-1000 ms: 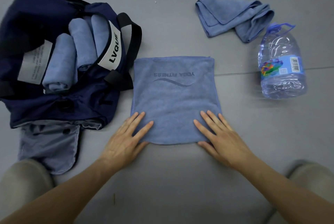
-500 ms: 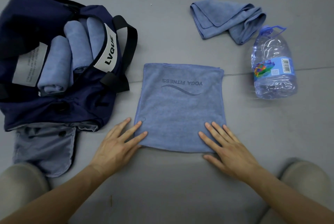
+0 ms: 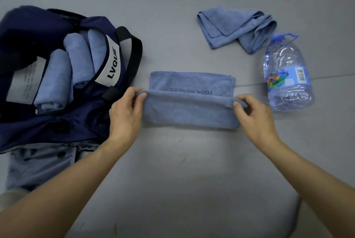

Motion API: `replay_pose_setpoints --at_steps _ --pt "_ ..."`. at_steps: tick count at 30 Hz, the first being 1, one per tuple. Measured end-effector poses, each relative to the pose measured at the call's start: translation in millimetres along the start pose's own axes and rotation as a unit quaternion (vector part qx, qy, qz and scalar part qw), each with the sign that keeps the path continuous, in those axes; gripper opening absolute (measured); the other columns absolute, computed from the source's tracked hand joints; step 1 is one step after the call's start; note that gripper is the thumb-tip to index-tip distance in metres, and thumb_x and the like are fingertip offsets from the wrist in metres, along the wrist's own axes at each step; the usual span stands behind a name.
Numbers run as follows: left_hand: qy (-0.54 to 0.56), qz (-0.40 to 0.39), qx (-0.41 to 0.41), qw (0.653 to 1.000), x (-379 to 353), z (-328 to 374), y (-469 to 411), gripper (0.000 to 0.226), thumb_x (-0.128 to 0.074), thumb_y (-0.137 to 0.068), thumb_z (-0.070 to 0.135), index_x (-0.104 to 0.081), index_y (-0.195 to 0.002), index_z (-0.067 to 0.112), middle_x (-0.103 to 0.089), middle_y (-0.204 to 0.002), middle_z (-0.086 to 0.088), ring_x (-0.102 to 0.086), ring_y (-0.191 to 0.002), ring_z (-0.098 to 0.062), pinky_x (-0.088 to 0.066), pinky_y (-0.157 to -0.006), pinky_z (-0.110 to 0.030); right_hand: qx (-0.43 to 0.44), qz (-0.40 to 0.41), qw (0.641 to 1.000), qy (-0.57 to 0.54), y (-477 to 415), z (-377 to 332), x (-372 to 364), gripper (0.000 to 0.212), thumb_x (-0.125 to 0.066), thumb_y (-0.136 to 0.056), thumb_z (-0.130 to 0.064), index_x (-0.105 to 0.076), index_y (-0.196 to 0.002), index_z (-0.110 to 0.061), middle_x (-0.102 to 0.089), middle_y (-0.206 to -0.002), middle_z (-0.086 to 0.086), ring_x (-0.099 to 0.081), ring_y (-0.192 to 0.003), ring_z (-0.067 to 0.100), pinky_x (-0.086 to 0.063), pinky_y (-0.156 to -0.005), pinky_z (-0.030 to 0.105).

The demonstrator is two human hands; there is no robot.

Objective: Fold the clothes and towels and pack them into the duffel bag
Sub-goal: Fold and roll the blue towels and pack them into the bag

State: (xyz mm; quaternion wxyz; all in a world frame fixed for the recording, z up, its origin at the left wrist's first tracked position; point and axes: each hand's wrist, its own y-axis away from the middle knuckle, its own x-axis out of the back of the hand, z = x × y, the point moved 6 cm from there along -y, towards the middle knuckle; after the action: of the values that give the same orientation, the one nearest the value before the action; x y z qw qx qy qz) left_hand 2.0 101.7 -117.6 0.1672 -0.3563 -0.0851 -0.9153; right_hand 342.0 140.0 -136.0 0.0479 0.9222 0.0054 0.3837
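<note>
A blue towel (image 3: 189, 110) printed YOGA FITNESS lies on the grey floor in the middle, its near half turned over away from me. My left hand (image 3: 124, 112) pinches the folded edge at its left corner. My right hand (image 3: 253, 115) pinches the same edge at the right corner. The navy duffel bag (image 3: 57, 122) lies open at the left with three rolled blue towels (image 3: 76, 61) inside. A second blue towel (image 3: 238, 26) lies crumpled at the back right.
A large clear water bottle (image 3: 288, 76) lies on its side just right of the towel. A grey garment (image 3: 40, 164) sticks out from under the bag's near side. A seam in the floor (image 3: 330, 76) runs right past the bottle.
Both hands were pressing flat on the towel's near edge; now they have taken hold of its near corners and carried that edge away from me over the towel.
</note>
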Motion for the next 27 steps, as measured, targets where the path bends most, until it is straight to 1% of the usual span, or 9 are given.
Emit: replay_pose_setpoints --at_steps 3,7,9,12,14,16,19,22,27 --pt "-0.015 0.007 0.001 1.000 -14.2 13.6 -30.4 0.013 -0.050 -0.102 0.040 -0.058 -0.097 0.032 -0.061 -0.076 0.016 -0.060 -0.076 -0.005 -0.041 -0.068 -0.024 -0.017 0.033 0.999 -0.009 -41.8 -3.0 3.2 0.018 -0.058 -0.094 -0.031 -0.066 -0.090 -0.015 -0.065 -0.074 0.005 -0.060 -0.075 0.028 -0.050 -0.072 0.044" --pt "-0.070 0.013 -0.018 0.997 -34.7 33.1 -71.7 0.022 -0.050 -0.102 0.042 -0.061 -0.112 0.026 -0.065 -0.090 0.012 -0.063 -0.088 -0.016 -0.046 -0.079 -0.033 -0.028 0.045 0.998 0.025 -88.9 0.7 -7.0 0.020 -0.057 -0.096 -0.036 -0.069 -0.098 -0.020 -0.066 -0.079 -0.001 -0.063 -0.082 0.027 -0.046 -0.072 0.036" --pt "-0.111 -0.014 -0.041 0.993 -50.8 35.3 -82.6 0.032 -0.051 -0.102 0.039 -0.055 -0.132 0.028 -0.064 -0.118 0.006 -0.063 -0.103 -0.019 -0.049 -0.089 -0.037 -0.028 0.041 0.998 0.044 -101.3 3.6 -14.1 0.026 -0.057 -0.097 -0.034 -0.067 -0.117 -0.020 -0.071 -0.104 0.003 -0.064 -0.100 0.026 -0.047 -0.084 0.034" --pt "-0.185 -0.046 -0.135 0.972 -81.2 36.3 -74.1 0.046 -0.048 -0.104 0.025 -0.043 -0.149 0.019 -0.047 -0.148 -0.008 -0.047 -0.134 -0.027 -0.044 -0.107 -0.044 0.078 0.019 0.983 0.164 -95.9 -6.6 -34.2 0.053 -0.040 -0.099 -0.042 -0.050 -0.144 -0.016 -0.052 -0.146 0.011 -0.046 -0.135 0.031 -0.035 -0.113 0.043" --pt "-0.224 -0.105 -0.209 0.946 -107.3 37.2 -53.5 0.050 -0.044 -0.105 0.022 -0.036 -0.154 0.016 -0.037 -0.158 -0.014 -0.032 -0.147 -0.034 -0.031 -0.119 -0.046 0.156 -0.042 0.957 0.242 -76.1 -16.2 -59.1 0.062 -0.028 -0.099 -0.048 -0.043 -0.151 -0.018 -0.037 -0.158 0.014 -0.031 -0.147 0.035 -0.023 -0.120 0.050" --pt "-0.266 -0.193 -0.216 0.919 -129.8 25.7 -30.9 0.056 -0.034 -0.108 0.032 -0.016 -0.160 0.022 -0.015 -0.167 -0.009 -0.010 -0.155 -0.028 -0.008 -0.125 -0.042 0.183 -0.132 0.927 0.300 -55.7 -13.8 -83.8 0.071 -0.017 -0.096 -0.059 -0.028 -0.158 -0.026 -0.018 -0.166 0.008 -0.013 -0.154 0.030 -0.008 -0.123 0.050" --pt "-0.328 -0.239 -0.183 0.895 -136.0 -3.4 -13.7 0.065 -0.012 -0.103 0.054 0.008 -0.159 0.029 0.016 -0.167 -0.001 0.016 -0.154 -0.019 0.015 -0.123 -0.036 0.158 -0.187 0.906 0.345 -41.8 5.2 -100.0 0.079 -0.001 -0.089 -0.070 -0.002 -0.160 -0.036 0.006 -0.168 -0.002 0.009 -0.155 0.021 0.009 -0.123 0.046" --pt "-0.333 -0.226 -0.186 0.896 -126.6 -18.0 -12.7 0.072 0.000 -0.093 0.066 0.012 -0.157 0.034 0.023 -0.164 0.002 0.021 -0.152 -0.018 0.025 -0.117 -0.031 0.156 -0.185 0.904 0.354 -39.8 10.0 -101.3 0.079 -0.001 -0.089 -0.071 0.002 -0.159 -0.036 0.009 -0.168 -0.003 0.012 -0.154 0.021 0.011 -0.123 0.045" --pt "-0.355 -0.239 -0.195 0.883 -110.9 -28.8 -12.8 0.072 0.002 -0.092 0.067 0.014 -0.156 0.036 0.024 -0.163 0.001 0.023 -0.152 -0.019 0.020 -0.121 -0.037 0.169 -0.195 0.901 0.348 -20.9 15.3 -91.5 0.078 -0.004 -0.093 -0.071 0.001 -0.160 -0.032 0.008 -0.168 -0.001 0.012 -0.154 0.021 0.011 -0.124 0.043"
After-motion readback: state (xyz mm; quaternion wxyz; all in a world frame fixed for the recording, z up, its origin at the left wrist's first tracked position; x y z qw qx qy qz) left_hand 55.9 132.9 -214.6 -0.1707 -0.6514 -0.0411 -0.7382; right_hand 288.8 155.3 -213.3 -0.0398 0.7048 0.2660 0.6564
